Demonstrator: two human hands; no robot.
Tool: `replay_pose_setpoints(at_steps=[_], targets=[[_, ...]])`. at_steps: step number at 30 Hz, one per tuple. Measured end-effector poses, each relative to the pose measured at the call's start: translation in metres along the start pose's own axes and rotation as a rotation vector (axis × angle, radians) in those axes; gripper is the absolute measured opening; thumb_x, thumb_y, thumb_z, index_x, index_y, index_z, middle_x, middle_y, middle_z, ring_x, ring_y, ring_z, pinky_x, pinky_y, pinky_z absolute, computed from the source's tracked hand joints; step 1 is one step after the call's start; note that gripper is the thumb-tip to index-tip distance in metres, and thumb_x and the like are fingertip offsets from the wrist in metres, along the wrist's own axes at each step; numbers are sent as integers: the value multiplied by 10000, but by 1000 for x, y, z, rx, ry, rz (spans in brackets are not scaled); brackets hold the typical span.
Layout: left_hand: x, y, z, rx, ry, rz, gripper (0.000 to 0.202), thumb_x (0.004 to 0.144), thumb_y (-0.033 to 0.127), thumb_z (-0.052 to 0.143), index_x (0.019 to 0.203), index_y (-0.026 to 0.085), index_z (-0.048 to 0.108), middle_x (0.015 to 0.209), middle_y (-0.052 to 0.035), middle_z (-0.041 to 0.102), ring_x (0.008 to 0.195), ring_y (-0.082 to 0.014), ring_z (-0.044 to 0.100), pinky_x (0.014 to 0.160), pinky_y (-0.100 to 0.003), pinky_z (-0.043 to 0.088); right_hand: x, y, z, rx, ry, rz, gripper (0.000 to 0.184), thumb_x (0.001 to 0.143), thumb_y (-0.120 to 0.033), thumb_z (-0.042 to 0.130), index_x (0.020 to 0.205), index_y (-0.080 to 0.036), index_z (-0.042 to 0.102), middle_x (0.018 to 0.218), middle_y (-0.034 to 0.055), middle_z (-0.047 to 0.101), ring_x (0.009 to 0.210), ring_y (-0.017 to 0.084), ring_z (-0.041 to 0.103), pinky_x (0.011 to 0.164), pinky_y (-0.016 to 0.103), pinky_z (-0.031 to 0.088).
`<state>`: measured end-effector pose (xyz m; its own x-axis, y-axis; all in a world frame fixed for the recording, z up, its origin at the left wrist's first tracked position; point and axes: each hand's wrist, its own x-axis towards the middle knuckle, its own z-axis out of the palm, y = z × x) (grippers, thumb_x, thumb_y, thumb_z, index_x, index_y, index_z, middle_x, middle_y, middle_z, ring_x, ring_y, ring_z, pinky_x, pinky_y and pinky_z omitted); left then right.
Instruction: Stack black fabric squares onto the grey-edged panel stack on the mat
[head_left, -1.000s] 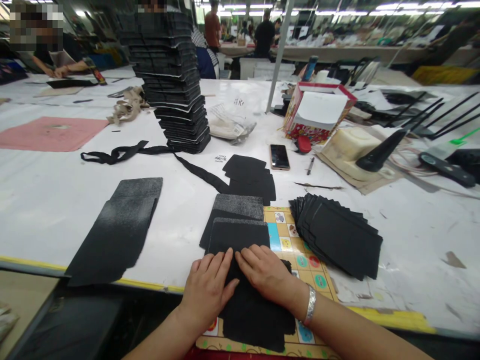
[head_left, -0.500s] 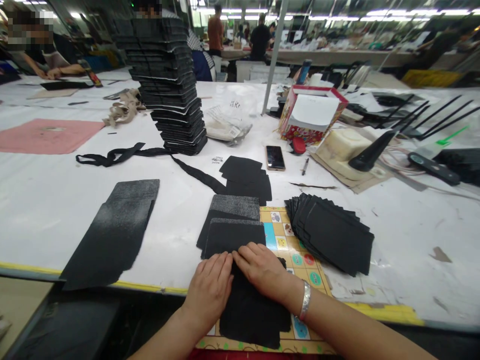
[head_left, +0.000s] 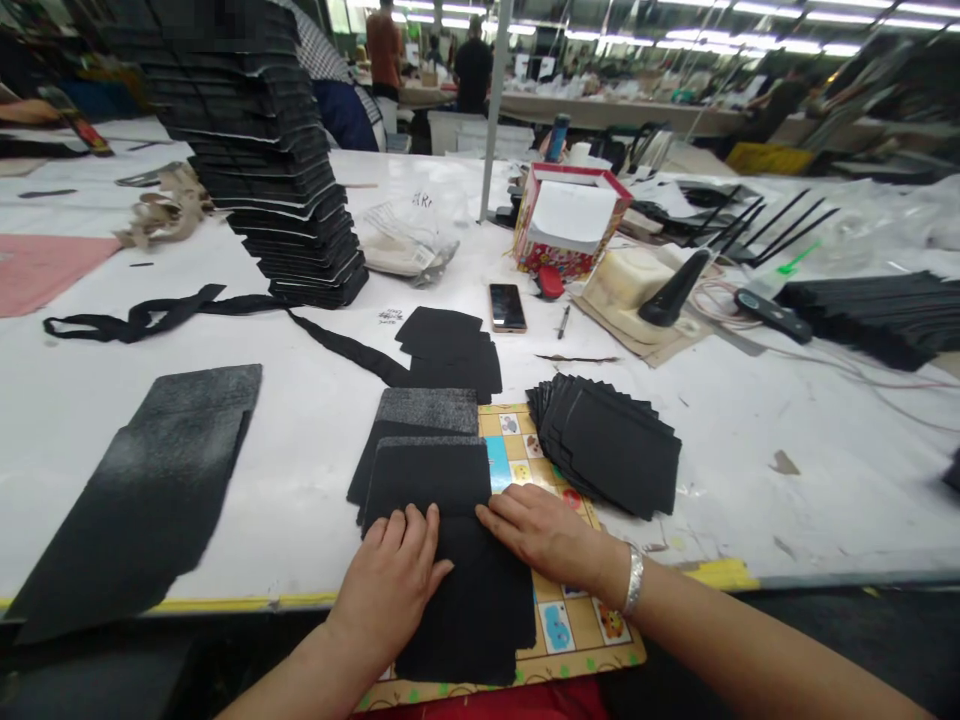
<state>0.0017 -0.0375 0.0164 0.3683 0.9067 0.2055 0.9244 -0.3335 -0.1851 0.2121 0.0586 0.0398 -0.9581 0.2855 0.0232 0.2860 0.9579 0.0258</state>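
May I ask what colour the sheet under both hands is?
The sheet is black; the head view shows it.

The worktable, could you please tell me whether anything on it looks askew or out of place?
Two things, perhaps: the black panels at the left overhang the table's yellow front edge, and the tall black stack has uneven layers and appears to lean, though the lens may exaggerate that.

A broad, shiny silver bangle (head_left: 634, 580) circles the wrist of the right hand (head_left: 544, 530); both forearms (head_left: 750, 632) are bare. Red cloth (head_left: 555, 702) shows at the lap.
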Motion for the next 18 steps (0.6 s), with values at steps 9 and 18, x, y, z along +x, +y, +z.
replay_pose_setpoints(at_steps=[9,18], targets=[[17,8,-11,52,-184,67,653,747,534,579,1296,199,465,916,-169,582,720,-269,563,568,-355,438,-16,0,-6,-21,-59,18,305,926,-145,363,1188,-61,495,912,100,559,811,200,473,709,336,411],[16,10,-12,27,-146,44,672,722,532,611,1288,195,476,902,-160,574,727,-272,549,597,-379,429,-38,-15,-19,-102,6,275,285,911,-136,378,1151,-94,527,1009,122,573,897,226,488,751,359,391]])
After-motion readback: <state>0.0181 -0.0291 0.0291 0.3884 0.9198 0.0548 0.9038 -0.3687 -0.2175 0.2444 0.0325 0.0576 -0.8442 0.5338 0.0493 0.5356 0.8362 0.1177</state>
